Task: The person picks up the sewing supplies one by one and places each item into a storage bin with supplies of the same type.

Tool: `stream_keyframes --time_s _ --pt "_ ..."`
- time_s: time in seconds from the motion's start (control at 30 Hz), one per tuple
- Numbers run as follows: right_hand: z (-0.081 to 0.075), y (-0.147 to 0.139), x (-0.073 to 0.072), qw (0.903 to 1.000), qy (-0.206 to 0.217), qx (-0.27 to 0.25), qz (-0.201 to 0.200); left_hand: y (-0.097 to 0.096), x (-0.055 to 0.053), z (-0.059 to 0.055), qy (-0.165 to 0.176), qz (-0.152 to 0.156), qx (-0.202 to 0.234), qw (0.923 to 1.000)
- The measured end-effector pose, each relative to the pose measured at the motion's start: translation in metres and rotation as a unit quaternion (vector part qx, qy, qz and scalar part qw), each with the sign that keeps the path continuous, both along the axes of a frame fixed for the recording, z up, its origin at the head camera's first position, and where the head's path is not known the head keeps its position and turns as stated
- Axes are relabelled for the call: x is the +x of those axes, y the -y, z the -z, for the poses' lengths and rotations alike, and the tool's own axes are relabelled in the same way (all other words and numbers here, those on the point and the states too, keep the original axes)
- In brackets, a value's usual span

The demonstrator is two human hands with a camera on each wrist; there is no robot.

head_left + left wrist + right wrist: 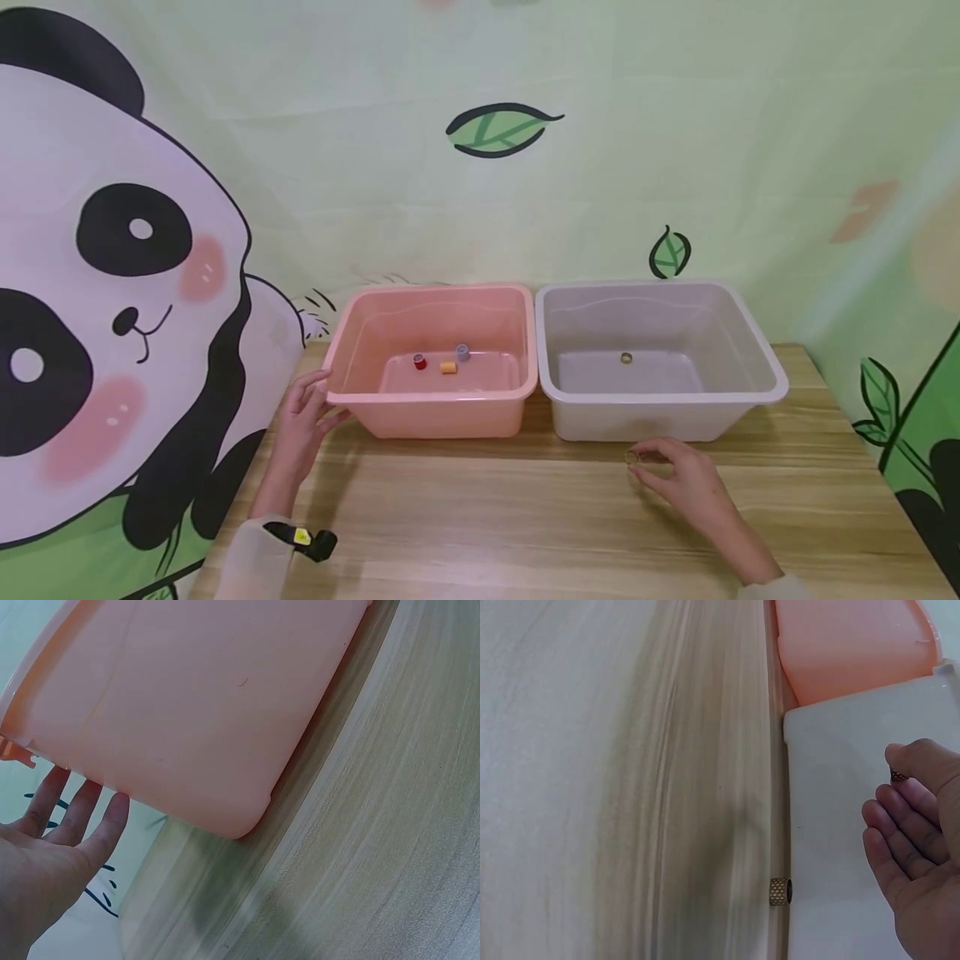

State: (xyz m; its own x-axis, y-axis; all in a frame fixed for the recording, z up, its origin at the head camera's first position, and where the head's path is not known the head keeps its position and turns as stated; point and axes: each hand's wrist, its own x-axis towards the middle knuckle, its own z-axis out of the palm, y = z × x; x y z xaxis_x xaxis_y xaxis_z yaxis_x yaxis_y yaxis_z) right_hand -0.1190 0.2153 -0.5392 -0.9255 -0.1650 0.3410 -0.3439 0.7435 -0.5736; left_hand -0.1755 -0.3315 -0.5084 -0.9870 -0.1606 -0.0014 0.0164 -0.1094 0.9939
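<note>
My right hand (686, 487) pinches a small brass knurled ring (898, 776) between thumb and forefinger, in front of the grey bin (660, 417); its other fingers are loosely bent. A second knurled brass sleeve (780, 891) lies on the table at the foot of that bin. Another brass ring (626, 357) rests on the grey bin's floor. At the left side of the pink bin (442, 417), my left hand (303, 417) touches the wall near the rim with extended fingers (109, 825); its thumb is hidden in the left wrist view.
Inside the pink bin lie a red cylinder (419, 362), an orange one (448, 367) and a blue-grey one (462, 353). Both bins stand side by side at the back of the wooden table (480, 517), before a printed panda cloth (360, 183).
</note>
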Motion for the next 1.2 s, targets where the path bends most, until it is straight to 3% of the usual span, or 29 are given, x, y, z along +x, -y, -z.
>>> stream_keyframes --time_s 0.33,0.77,1.2 --pt "-0.009 0.004 0.001 0.9995 -0.028 -0.002 -0.015 0.0 0.0 -0.001 0.003 0.003 -0.008 1.0" --pt "-0.024 0.008 -0.001 0.9992 -0.023 0.008 -0.03 0.0 0.0 0.0 -0.004 0.008 0.007 0.9999" --pt "-0.029 0.011 -0.002 0.9972 -0.05 0.001 -0.056 0.002 0.0 0.0 0.003 0.009 0.004 0.9999"
